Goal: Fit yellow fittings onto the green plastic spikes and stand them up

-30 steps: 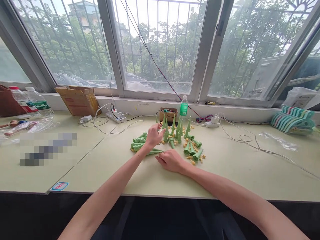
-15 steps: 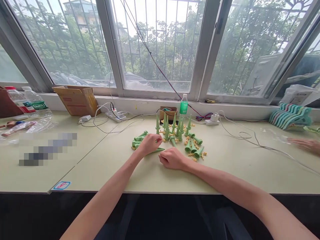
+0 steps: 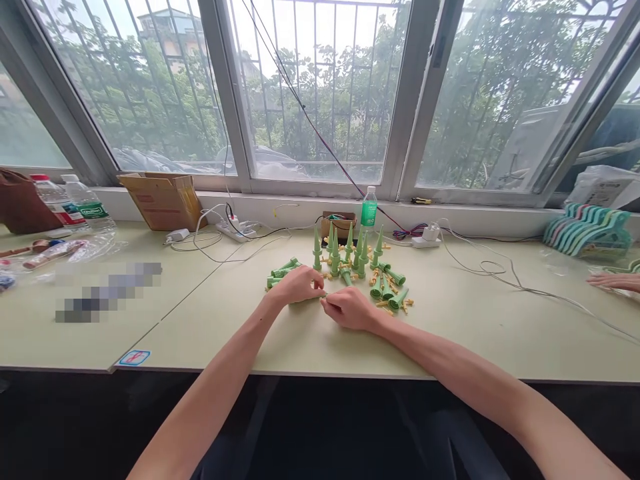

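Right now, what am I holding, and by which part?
Your right hand appears to pinch a green cone-shaped spike by its narrow tip; whether your left hand grips it too can't be told.

Workroom, likely a light workshop: long pale tabletop [image 3: 465, 333] under barred windows [image 3: 320, 100]; power strips [image 3: 426, 242], cardboard box [image 3: 163, 201], many alike green plastic spikes [image 3: 334, 261].

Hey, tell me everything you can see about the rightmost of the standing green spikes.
The spike is pale green and looks like plastic. It tapers to a sharp point above a wider collar, with a narrower part below. It stands point up on the table, leaning slightly right in the picture. A small yellow piece shows at its right; whether it is attached is unclear. The left grip and right grip are both apart from it.
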Tool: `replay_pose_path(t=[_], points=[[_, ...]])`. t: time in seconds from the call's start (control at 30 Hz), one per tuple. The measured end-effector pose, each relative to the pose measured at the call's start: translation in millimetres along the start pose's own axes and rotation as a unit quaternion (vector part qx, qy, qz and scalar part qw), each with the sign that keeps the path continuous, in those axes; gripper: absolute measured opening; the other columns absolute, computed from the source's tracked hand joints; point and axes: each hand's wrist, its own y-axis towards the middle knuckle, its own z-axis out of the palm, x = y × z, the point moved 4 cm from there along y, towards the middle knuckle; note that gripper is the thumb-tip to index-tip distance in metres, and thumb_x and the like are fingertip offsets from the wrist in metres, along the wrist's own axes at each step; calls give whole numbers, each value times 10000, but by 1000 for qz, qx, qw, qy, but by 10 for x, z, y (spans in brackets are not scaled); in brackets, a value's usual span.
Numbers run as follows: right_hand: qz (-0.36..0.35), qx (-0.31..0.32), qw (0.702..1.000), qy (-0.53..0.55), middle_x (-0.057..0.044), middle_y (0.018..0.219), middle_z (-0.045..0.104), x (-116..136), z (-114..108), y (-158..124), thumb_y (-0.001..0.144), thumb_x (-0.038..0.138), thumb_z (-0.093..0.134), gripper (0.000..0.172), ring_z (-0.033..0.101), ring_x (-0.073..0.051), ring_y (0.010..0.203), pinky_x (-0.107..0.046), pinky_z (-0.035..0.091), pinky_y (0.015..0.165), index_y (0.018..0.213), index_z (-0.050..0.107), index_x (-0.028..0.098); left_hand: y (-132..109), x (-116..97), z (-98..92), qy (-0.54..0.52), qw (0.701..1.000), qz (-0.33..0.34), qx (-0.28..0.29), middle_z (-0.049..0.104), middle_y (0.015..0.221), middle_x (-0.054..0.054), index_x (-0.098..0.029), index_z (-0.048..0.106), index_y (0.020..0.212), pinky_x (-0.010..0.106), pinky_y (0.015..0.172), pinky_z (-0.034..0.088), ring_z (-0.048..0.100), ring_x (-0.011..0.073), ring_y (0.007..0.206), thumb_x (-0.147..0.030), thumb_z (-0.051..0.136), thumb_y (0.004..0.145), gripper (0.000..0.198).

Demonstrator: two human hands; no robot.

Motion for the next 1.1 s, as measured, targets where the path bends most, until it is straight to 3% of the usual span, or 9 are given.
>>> replay_pose_path(t=[0.3,0.47,0.63,0.8,0.97,1.1], points=[[80,-70,993,53,49,486,289,-189,-102,21,916,276,392,407,225,-74,473,-214,220,494,527,322,181,-27,-97,-80,55,998,26,-15,647,646,0,-253,675,605,257,590,389,556,151,609,-302,599,703,133],[112,-92,987,74,54,485,248,-225,-188,24,919,294,396,427,195,-79,490,-214,213,482,526,273,184,-40,-77,-75,86,996,15,24,605,604,4,-244,663,564,258,554,356,527,153,596,-307,641,631,94],[106,-80,989,67,52,485,262,-197,-186,27,917,295,402,428,197,-83,502,-218,220,490,520,290,183,-31,-32,26,113,992,8,51,617,612,7,-244,640,543,259,520,325,520,160,617,-222,603,609,79],[88,-86,989,79,56,483,248,-207,-196,22,910,288,421,421,185,-80,493,-219,202,478,530,272,184,-33,-102,12,104,993,17,50,591,603,4,-202,597,534,256,541,318,484,139,603,-211,584,633,100],[120,-132,982,64,53,516,324,-330,-348,20,911,303,438,367,241,-80,486,-219,225,497,585,311,191,-10,-193,-79,65,997,24,-35,548,632,-11,-174,609,637,242,565,325,428,101,568,-263,571,728,132],[176,-159,971,41,39,568,447,-532,-490,0,908,314,456,258,362,-90,504,-215,269,527,682,435,191,6,-230,-80,19,994,11,-106,534,640,-28,-173,594,724,229,575,342,424,89,562,-304,558,788,150]])
